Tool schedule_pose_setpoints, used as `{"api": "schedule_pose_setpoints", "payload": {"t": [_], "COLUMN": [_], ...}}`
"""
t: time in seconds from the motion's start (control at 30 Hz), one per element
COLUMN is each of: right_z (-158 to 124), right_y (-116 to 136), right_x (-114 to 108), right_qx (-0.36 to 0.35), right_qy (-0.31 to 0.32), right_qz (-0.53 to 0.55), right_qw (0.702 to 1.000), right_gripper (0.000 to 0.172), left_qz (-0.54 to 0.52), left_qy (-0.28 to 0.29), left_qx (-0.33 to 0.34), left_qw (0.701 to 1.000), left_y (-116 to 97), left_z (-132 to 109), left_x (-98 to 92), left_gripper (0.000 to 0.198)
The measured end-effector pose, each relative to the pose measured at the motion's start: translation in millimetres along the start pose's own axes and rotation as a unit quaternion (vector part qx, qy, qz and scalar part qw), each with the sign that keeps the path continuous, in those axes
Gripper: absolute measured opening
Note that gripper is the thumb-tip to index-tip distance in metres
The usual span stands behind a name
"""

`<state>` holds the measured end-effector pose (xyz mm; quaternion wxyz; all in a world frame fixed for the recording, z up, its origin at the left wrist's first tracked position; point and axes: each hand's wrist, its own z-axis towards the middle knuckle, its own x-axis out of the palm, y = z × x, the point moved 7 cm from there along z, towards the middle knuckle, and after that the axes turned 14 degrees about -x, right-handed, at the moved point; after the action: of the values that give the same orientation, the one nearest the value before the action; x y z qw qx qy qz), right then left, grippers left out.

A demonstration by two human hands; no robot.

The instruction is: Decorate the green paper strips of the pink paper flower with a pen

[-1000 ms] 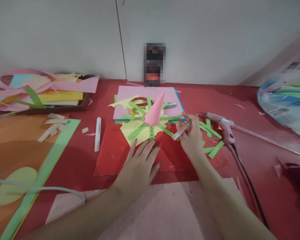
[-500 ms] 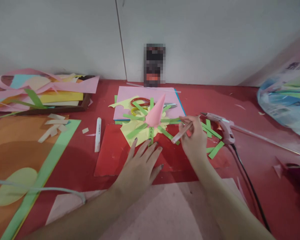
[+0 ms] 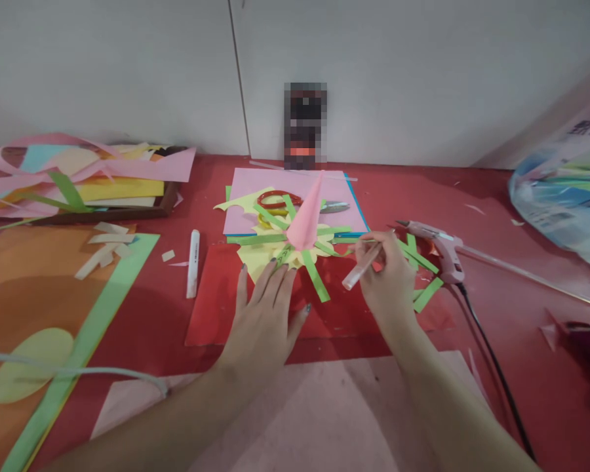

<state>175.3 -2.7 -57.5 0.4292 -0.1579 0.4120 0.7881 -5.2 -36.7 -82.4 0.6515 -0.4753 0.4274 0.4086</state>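
Pink cone (image 3: 305, 219) rises beyond the left hand (image 3: 260, 321), splayed on a green strip (image 3: 284, 254); right hand (image 3: 387, 278) pinches a pen (image 3: 358, 269).

Paper cone (image 3: 305, 223), pink, one, leaning slightly right; set on a yellow paper flower (image 3: 303, 258), with green strips (image 3: 317, 278) spread around it.
Left hand (image 3: 263, 314), laid flat, fingertips on a strip marked with letters.
Right hand (image 3: 391, 275), pale pen (image 3: 358, 270) in its grip, held apart from the cone.
Red board (image 3: 216, 308), beneath both hands, on the red table (image 3: 423, 190).
Scissors (image 3: 275, 196), behind the cone, partly covered.
White marker (image 3: 193, 265), just left of the board.
Glue gun (image 3: 446, 252), pink, right of the right hand.
Tray (image 3: 170, 200), brown, heaped with coloured paper, far left.
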Motion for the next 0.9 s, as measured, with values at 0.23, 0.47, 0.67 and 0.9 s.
{"api": "schedule_pose_setpoints", "payload": {"t": [0.23,0.47,0.67,0.9], "right_z": [-1,1,-7,-14], "right_y": [1,12,37,50], "right_x": [1,1,25,43], "right_qx": [-0.006,-0.059,-0.146,-0.192], "right_qy": [0.018,0.016,0.121,0.191], "right_qz": [-0.016,-0.024,0.091,0.141], "right_qw": [1.000,0.998,0.978,0.952], "right_gripper": [0.006,0.007,0.005,0.014], "left_qz": [-0.007,0.005,0.008,0.005], "left_qy": [0.018,0.019,0.023,0.017], "left_qx": [-0.025,-0.028,-0.025,-0.016], "left_qw": [0.999,0.999,0.999,1.000], "left_y": [4,4,4,3], "left_z": [3,4,4,3], "left_x": [4.2,5.0,6.4,7.2], "left_gripper": [0.047,0.047,0.047,0.046]}}
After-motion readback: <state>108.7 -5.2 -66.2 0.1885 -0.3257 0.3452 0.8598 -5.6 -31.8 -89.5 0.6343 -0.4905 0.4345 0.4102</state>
